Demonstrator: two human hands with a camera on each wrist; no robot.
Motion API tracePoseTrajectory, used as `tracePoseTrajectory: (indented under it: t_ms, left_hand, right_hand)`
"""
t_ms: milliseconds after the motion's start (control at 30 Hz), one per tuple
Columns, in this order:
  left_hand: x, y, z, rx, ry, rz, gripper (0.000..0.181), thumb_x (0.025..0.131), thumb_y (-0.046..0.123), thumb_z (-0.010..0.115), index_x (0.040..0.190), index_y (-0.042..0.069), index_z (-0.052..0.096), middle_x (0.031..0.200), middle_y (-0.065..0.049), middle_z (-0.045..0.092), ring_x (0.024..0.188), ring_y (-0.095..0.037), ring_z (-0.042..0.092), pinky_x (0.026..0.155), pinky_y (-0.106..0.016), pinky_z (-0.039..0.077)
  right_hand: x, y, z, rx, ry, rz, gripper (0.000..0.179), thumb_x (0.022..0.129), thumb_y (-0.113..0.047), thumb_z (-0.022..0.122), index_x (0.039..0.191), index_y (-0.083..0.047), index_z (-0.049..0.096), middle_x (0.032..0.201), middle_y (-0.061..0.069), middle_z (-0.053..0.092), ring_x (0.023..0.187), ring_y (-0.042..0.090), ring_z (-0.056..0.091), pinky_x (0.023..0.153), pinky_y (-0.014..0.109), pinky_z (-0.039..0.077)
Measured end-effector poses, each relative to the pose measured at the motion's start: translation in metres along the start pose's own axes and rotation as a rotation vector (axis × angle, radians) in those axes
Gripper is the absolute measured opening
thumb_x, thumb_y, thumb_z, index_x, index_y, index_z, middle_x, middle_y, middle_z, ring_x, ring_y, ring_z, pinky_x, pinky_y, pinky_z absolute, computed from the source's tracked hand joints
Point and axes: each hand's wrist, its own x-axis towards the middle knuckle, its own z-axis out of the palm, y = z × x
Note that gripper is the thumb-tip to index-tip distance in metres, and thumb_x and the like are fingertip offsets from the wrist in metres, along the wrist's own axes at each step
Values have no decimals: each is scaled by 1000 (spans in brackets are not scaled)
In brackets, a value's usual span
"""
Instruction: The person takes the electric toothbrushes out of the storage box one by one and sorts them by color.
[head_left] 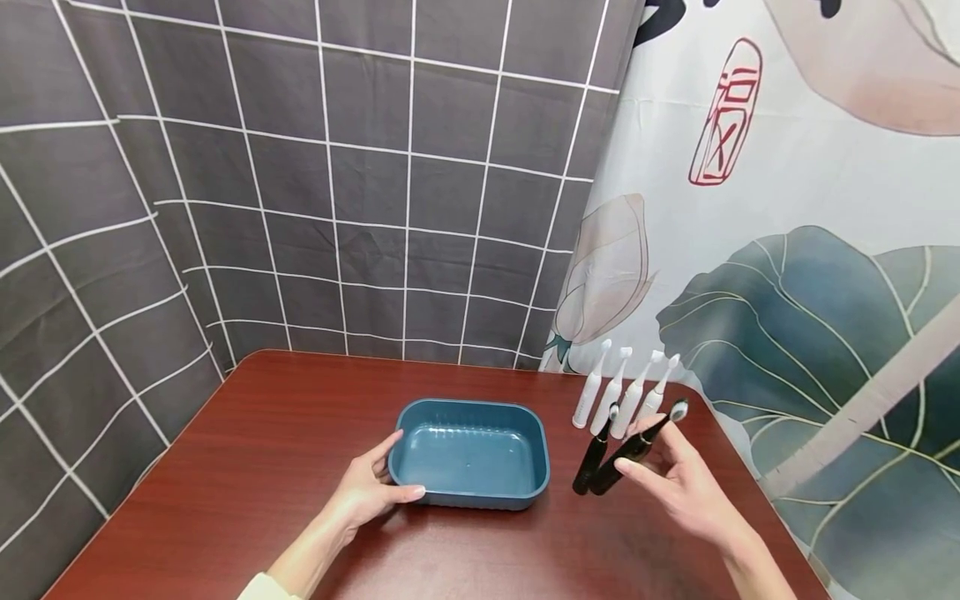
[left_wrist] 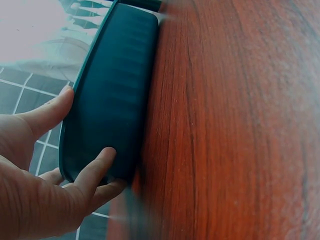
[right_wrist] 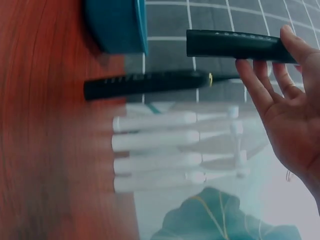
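A blue rectangular plastic basin (head_left: 468, 458) with rounded corners sits on the table, its inside bare. My left hand (head_left: 363, 493) grips its near left corner, thumb at the rim and fingers against the outer wall (left_wrist: 107, 100). To the right of the basin, my right hand (head_left: 686, 487) holds a black electric toothbrush (right_wrist: 232, 45) between thumb and fingers, tilted with its head up to the right. Beside it a second black electric toothbrush (right_wrist: 145, 85) stands upright, apart from the hand in the right wrist view. Behind them stand several white electric toothbrushes (head_left: 588, 398) in a row.
The reddish-brown wooden table (head_left: 300, 433) has its far edge near a grey curtain (head_left: 360, 192) with white grid lines. A white cloth with printed leaves (head_left: 787, 317) hangs along the right side, close behind the white toothbrushes.
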Motion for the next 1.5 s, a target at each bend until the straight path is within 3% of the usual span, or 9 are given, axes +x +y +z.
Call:
tracePoseTrajectory:
  t_ms: [233, 433, 733, 1033, 1367, 1500]
  left_hand:
    - [0, 1, 0, -7, -2, 7, 100, 67, 3, 93, 153, 9, 42, 144, -28, 49, 129, -41, 52, 94, -42, 51]
    - [0, 0, 0, -15, -3, 11, 100, 67, 3, 93, 153, 8, 43, 143, -28, 50, 128, -41, 53, 93, -41, 52]
    - [-1, 1, 0, -17, -9, 5, 100, 67, 4, 93, 153, 9, 42, 145, -27, 48, 130, -41, 51, 94, -42, 51]
    - [0, 2, -1, -9, -9, 5, 99, 69, 4, 93, 153, 8, 42, 143, -28, 51, 128, -41, 53, 93, -41, 52]
    - [-1, 3, -1, -15, -17, 29, 100, 68, 1, 92, 154, 5, 40, 139, -33, 51, 123, -44, 57, 89, -41, 54]
    - [-1, 3, -1, -19, -19, 22, 99, 69, 1, 91, 154, 5, 40, 139, -32, 52, 123, -44, 57, 88, -40, 54]
  right_hand:
    - [-13, 15, -16, -60, 50, 75, 39, 86, 17, 68, 116, 5, 46, 101, 1, 57, 80, 13, 67, 68, 26, 56]
    - [-15, 43, -17, -66, -14, 156, 37, 89, 7, 70, 117, -1, 46, 107, 3, 58, 88, 14, 68, 73, 28, 56]
    - [-14, 73, -13, -206, -48, 227, 36, 89, -7, 76, 112, -9, 49, 109, 8, 56, 92, 11, 63, 74, 29, 54]
    - [-12, 82, -10, -196, -48, 287, 36, 87, -8, 78, 111, -9, 51, 106, 12, 58, 91, 12, 63, 72, 29, 53]
    - [-10, 86, -5, -139, -77, 230, 41, 86, -3, 78, 115, 1, 50, 107, 13, 55, 92, 12, 63, 72, 30, 55]
    - [-10, 86, -4, -143, -78, 256, 40, 86, -5, 79, 115, 0, 51, 108, 12, 55, 94, 12, 62, 74, 28, 54]
